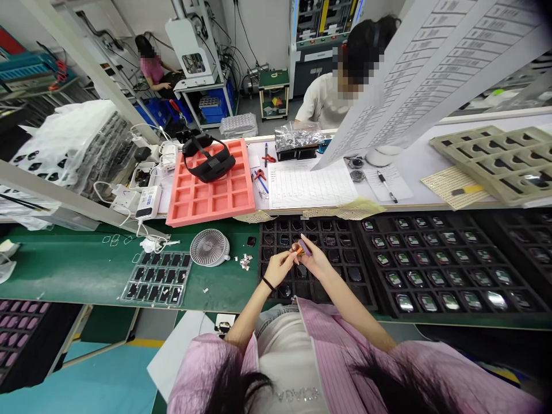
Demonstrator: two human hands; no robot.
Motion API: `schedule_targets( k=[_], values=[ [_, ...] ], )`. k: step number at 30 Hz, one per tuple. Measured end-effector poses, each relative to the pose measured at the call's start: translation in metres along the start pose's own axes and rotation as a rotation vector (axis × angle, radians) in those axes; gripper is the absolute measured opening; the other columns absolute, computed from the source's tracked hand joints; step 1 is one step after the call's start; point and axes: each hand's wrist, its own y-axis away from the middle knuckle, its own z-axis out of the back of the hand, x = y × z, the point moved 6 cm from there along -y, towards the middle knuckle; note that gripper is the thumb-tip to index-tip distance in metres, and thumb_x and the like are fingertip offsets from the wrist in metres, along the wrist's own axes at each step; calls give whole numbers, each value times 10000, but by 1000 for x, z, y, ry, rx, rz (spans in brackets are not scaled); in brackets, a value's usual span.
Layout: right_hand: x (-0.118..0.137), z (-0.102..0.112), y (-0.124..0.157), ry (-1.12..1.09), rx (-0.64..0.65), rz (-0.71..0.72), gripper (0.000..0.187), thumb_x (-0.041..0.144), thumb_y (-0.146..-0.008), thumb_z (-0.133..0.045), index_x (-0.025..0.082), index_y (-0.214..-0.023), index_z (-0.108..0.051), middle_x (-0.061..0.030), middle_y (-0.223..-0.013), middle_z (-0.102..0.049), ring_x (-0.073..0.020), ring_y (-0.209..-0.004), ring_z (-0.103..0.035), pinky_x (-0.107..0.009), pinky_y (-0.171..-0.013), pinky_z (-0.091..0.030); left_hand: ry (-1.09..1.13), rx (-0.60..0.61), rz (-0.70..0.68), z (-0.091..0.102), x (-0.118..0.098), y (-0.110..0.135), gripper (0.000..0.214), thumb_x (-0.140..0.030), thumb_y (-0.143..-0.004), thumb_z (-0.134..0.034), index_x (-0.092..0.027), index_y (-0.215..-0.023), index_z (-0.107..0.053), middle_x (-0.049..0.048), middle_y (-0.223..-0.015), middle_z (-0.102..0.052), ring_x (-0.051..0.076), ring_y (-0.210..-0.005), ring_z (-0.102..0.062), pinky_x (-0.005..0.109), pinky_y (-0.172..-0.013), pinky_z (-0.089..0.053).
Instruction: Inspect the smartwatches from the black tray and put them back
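Note:
My left hand [278,268] and my right hand [314,259] meet in the air above a black compartment tray [276,230]. Between their fingertips is a small purple strip [305,248] with an orange piece [297,249] at its end. My left fingers pinch the orange piece, and my right fingers hold the purple strip. The fingers hide part of both, so I cannot tell exactly what the item is. A black band circles my left wrist.
To the right lies a black tray [444,264] of small screened devices. On the green mat [73,270] stand a small fan [209,247] and a black grid tray [157,279]. Beyond is a salmon foam tray [211,198]. A co-worker [328,100] sits across the bench.

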Motion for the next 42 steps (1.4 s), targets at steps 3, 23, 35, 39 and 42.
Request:
schedule_targets(
  k=[3,23,35,39,42],
  values=[
    [0,0,0,53,-11,-1,364,502,-764,-691,174,-607,-679,-37,-643,-671,-137,-530,-558,-265,-463,-430,10,-2,-12,0,-2,0,560,-654,-824,-446,-137,-653,-578,-61,-479,-337,67,-454,-289,216,-459,-219],
    [-14,-16,4,-219,-65,-132,318,365,-816,-680,205,-550,-607,-31,-690,-737,-196,-779,-710,-275,-652,-547,117,-10,-51,3,-4,-4,601,-705,-772,-495,-137,-597,-592,-69,-416,-345,52,-411,-271,216,-446,-241],
    [-9,4,3,214,-235,187,342,533,-705,-717,194,-709,-673,-15,-709,-692,-147,-648,-619,-264,-617,-504,26,-222,-9,9,16,-12,455,-586,-750,-599,-145,-635,-604,-14,-569,-535,99,-547,-446,229,-552,-390],
    [-13,15,2,337,-290,261,408,593,-672,-703,205,-611,-590,34,-591,-590,-122,-575,-538,-262,-590,-477,-51,-210,-60,4,19,-14,360,-479,-834,-508,-169,-653,-510,-40,-589,-481,88,-558,-421,216,-578,-375],
    [-16,23,-3,426,-338,328,433,613,-676,-686,217,-577,-541,39,-556,-559,-134,-579,-525,-258,-570,-445,-146,-233,-65,1,27,-13,321,-430,-852,-475,-175,-658,-479,-52,-579,-439,82,-542,-377,209,-562,-330]
  ],
)
